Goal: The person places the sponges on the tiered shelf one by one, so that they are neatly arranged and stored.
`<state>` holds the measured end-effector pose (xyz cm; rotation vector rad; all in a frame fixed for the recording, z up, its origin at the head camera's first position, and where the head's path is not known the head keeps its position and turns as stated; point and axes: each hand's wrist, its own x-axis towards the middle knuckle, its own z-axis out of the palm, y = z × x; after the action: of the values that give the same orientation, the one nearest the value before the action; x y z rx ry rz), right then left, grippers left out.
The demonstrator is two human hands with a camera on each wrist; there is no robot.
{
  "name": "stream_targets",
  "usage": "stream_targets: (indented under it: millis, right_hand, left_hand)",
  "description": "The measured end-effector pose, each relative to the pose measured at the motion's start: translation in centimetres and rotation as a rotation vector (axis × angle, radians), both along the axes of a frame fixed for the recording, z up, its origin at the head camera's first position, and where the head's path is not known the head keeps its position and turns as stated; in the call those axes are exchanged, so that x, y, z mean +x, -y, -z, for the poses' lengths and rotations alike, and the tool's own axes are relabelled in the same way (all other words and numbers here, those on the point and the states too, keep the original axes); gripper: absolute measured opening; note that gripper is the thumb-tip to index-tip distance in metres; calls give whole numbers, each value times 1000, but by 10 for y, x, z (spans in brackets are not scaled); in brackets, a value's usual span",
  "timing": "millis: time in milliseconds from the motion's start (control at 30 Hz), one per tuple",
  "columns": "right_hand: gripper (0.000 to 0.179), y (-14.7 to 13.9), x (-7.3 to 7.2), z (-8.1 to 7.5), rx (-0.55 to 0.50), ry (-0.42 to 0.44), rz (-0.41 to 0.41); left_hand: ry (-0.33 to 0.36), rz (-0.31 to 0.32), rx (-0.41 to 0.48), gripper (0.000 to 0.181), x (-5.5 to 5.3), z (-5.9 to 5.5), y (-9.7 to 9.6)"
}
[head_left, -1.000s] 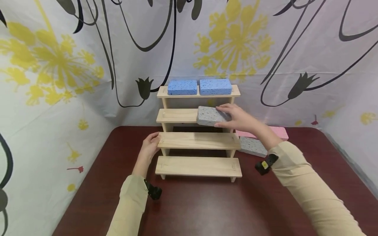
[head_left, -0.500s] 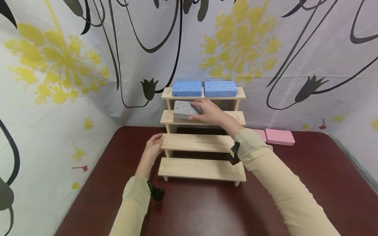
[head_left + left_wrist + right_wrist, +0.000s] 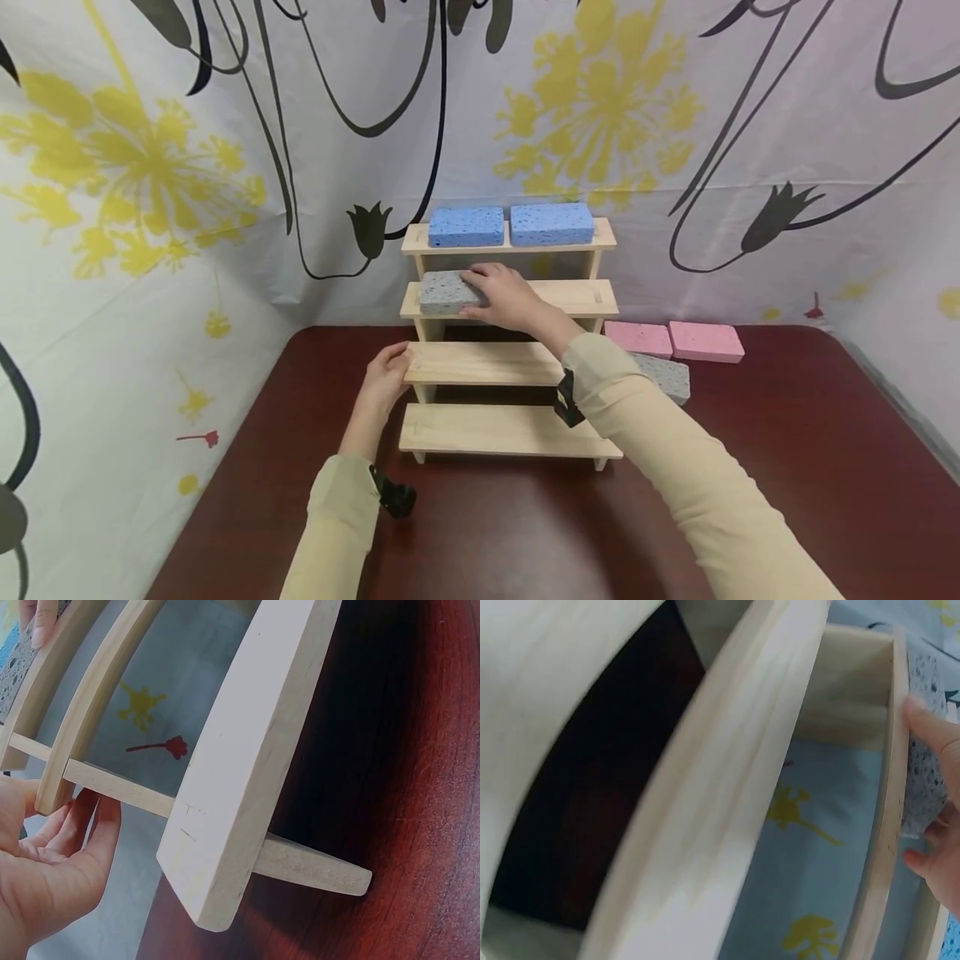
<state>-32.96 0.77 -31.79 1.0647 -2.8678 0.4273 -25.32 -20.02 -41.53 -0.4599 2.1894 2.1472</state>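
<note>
A four-tier wooden display stand (image 3: pixel 480 363) stands on the table. My left hand (image 3: pixel 386 382) holds the left end of its second shelf from the bottom; in the left wrist view, that hand (image 3: pixel 64 874) has its fingers behind the shelf end. On the shelf one below the top, a speckled grey sponge (image 3: pixel 441 293) lies at the left end. My right hand (image 3: pixel 504 298) grips this sponge by its right side, thumb at the front edge. The right wrist view catches the sponge (image 3: pixel 924 787) between thumb and fingers, partly hidden by them.
Two blue sponges (image 3: pixel 467 227) sit side by side on the top shelf. Two pink sponges (image 3: pixel 707 342) lie on the dark red table (image 3: pixel 480 533) right of the stand. Another grey sponge (image 3: pixel 663 379) in front of them is partly covered by my right sleeve (image 3: pixel 637 400).
My right hand has carried the grey sponge leftward along the shelf below the top one, from its right half to its left end. My left hand keeps its hold on the stand.
</note>
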Motion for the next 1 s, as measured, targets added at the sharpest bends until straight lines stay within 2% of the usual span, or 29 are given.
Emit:
stream_targets:
  millis: [100, 200, 367, 467, 600, 700, 800, 1000]
  right_hand:
    - [73, -9, 5, 4, -69, -14, 14]
    - [74, -25, 11, 8, -185, -40, 7]
    - [65, -70, 24, 17, -331, -92, -13]
    - [55, -107, 28, 26, -447, -81, 43]
    - [51, -157, 32, 44, -575, 5, 193]
    - [56, -189, 32, 64, -542, 81, 297]
    - [61, -213, 30, 87, -447, 118, 348]
    - [87, -239, 38, 132, -128, 264, 442]
  left_hand:
    - [2, 1, 12, 42, 0, 1, -2]
    - [4, 3, 18, 42, 0, 1, -4]
    - [10, -3, -4, 42, -1, -3, -3]
    - [7, 3, -5, 42, -2, -6, -3]
    - [0, 13, 4, 44, -4, -9, -1]
    - [-1, 11, 2, 44, -4, -10, 0]
    - [8, 5, -9, 44, -3, -10, 1]
    - [29, 3, -14, 45, 0, -3, 1]
